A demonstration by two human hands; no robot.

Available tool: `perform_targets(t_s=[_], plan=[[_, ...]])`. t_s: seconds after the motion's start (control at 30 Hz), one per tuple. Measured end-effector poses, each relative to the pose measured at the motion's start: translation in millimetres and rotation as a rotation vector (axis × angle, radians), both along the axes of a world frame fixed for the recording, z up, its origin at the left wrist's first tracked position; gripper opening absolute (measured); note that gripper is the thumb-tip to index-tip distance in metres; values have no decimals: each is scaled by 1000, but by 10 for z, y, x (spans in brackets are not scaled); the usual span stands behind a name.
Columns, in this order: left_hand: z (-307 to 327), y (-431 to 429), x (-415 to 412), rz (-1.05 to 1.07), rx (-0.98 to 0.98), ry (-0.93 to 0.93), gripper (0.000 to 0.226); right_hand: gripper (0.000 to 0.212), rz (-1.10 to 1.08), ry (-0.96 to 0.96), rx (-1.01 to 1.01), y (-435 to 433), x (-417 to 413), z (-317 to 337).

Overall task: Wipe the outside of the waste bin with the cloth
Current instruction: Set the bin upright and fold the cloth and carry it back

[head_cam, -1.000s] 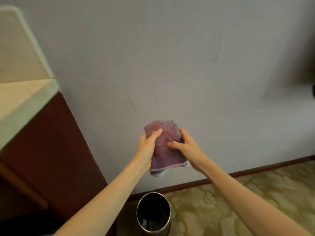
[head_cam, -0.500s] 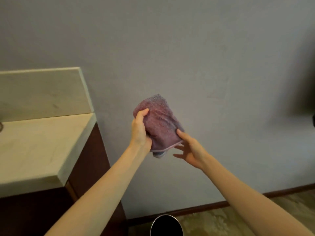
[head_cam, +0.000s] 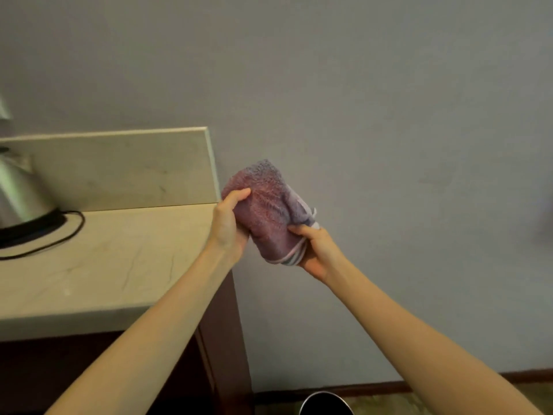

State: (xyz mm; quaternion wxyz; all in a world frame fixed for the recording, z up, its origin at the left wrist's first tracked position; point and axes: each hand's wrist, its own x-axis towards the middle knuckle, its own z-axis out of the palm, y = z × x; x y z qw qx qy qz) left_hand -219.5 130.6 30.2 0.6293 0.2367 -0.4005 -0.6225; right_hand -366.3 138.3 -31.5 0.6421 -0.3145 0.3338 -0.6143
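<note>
You hold the folded cloth (head_cam: 269, 211) in the air with both hands, just off the right end of the counter (head_cam: 104, 265) and about level with its backsplash (head_cam: 119, 169). It is a mauve terry cloth, bunched into a thick wad, with a pale hemmed edge at its lower end.

Your left hand (head_cam: 229, 226) has its grip closed on the side of the cloth nearest the counter. The thumb lies across the face turned to you, and the fingers are hidden behind the fabric. Your right hand (head_cam: 317, 253) grips the lower corner on the side away from the counter, thumb on top and fingers curled under the stacked hems. Both grips are full of cloth.

The waste bin (head_cam: 326, 404) stands on the floor below the counter's right end, well apart from the cloth. Only its round metal rim and dark inside show, cut off by the bottom edge of the view. Neither hand nor the cloth touches it.

On the counter's far left sits a steel kettle (head_cam: 21, 196) on a dark base, with a black cord (head_cam: 59, 235) looping over the pale stone top. Dark wood cabinet (head_cam: 221, 339) panels carry the counter. A plain grey wall (head_cam: 389, 115) rises behind it, with a brown skirting board (head_cam: 359, 386) along the foot.
</note>
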Motion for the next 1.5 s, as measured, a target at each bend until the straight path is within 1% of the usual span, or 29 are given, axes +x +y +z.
perform_targets(t_s=[0.1, 0.2, 0.23, 0.3, 0.4, 0.5, 0.57, 0.67, 0.73, 0.83, 0.93, 1.03, 1.1, 1.17, 1.23, 1.3, 1.4, 1.5], plan=[[-41, -121, 373, 101, -19, -112, 26, 50, -91, 65, -18, -173, 162, 80], [-138, -235, 736, 232, 3, -266, 17, 41, -150, 191, -57, -321, 308, 181], [-175, -271, 846, 264, 22, -306, 14, 36, -166, 250, -79, -369, 364, 225], [-246, -337, 1047, 324, 56, -386, 8, 33, -184, 378, -133, -453, 483, 311], [-314, -429, 1280, 404, 101, -449, 6, 38, -153, 532, -226, -582, 667, 382], [-316, -549, 1479, 438, 122, -479, 10, 40, -121, 624, -291, -733, 858, 426], [-292, -644, 1618, 432, 124, -517, 21, 38, -106, 657, -312, -847, 987, 449], [-251, -802, 1812, 434, 125, -570, 29, 37, -92, 674, -316, -1050, 1172, 449], [-223, -930, 1914, 461, 119, -624, 33, 37, -103, 692, -311, -1195, 1283, 430], [-210, -1158, 2044, 495, 107, -722, 32, 39, -146, 711, -290, -1404, 1411, 397], [-219, -1388, 2137, 573, 108, -878, 29, 52, -170, 746, -228, -1595, 1479, 361], [-290, -1582, 2180, 694, 127, -1101, 32, 66, -121, 730, -189, -1757, 1503, 324], [-355, -1663, 2183, 716, 154, -1157, 35, 69, -107, 749, -185, -1825, 1508, 287], [-408, -1729, 2178, 714, 171, -1191, 35, 61, -129, 786, -211, -1872, 1513, 235], [-429, -1766, 2172, 727, 172, -1253, 35, 48, -178, 874, -252, -1905, 1526, 186], [-421, -1778, 2175, 764, 156, -1315, 38, 41, -215, 936, -268, -1944, 1543, 136], [-398, -1715, 2166, 800, 86, -1381, 37, 41, -186, 929, -239, -1948, 1537, 127], [-387, -1622, 2149, 833, -12, -1348, 38, 42, -106, 881, -211, -1938, 1464, 125]])
